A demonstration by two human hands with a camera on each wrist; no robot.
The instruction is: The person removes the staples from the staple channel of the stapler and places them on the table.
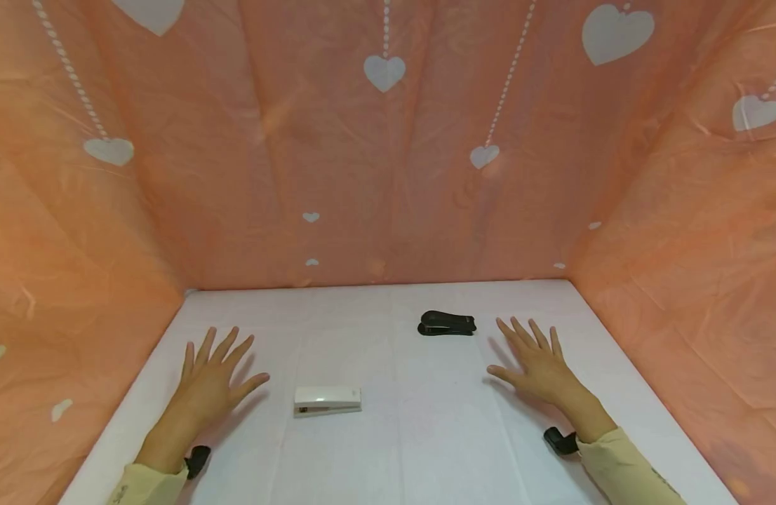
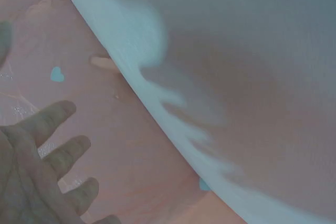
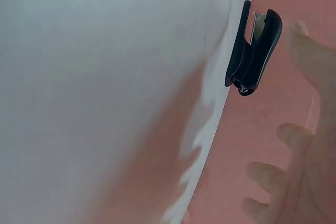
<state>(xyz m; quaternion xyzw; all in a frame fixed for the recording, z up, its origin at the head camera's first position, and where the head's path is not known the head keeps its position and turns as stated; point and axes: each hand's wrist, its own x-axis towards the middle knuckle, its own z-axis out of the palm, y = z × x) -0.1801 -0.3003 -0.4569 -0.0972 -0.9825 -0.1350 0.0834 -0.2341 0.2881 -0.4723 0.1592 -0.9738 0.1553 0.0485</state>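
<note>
A white stapler (image 1: 328, 400) lies on the table just right of my left hand (image 1: 208, 389), not touching it. Farther back sits a black stapler (image 1: 447, 323), to the left of my right hand (image 1: 539, 372). Both hands hover over the white surface with fingers spread and nothing in them. In the left wrist view, the palm and fingers of the left hand (image 2: 31, 166) show at the lower left. The right wrist view has the black stapler (image 3: 254, 48) near the thumb of the right hand (image 3: 304, 166), with a gap between them.
A white cloth covers the table (image 1: 394, 456). Orange sheeting with white hearts (image 1: 388, 175) walls it in at the back, left and right. Each wrist wears a small black camera, one at the left (image 1: 198, 461) and one at the right (image 1: 560, 441).
</note>
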